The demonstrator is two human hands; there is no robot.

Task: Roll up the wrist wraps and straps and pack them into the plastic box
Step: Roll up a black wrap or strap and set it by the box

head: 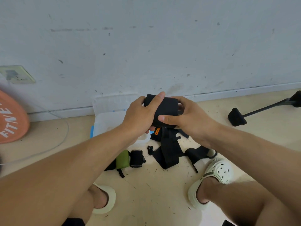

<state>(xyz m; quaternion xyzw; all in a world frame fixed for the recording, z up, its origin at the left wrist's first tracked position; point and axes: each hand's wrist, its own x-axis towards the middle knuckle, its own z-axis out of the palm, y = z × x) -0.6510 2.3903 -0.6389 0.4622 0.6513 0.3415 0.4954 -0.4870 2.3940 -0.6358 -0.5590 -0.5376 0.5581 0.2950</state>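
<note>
The black wrap is gripped by both hands, left hand and right hand, probably so the roll stays tight

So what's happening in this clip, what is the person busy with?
A person squats on the floor by a wall, rolling a black wrap with both hands: the left hand and the right hand each have a grip on the roll, its loose tail hanging down. Behind the hands sits an open plastic box. On the floor lie a rolled green wrap, a rolled black wrap and a pile of loose black straps still to be rolled.
</note>
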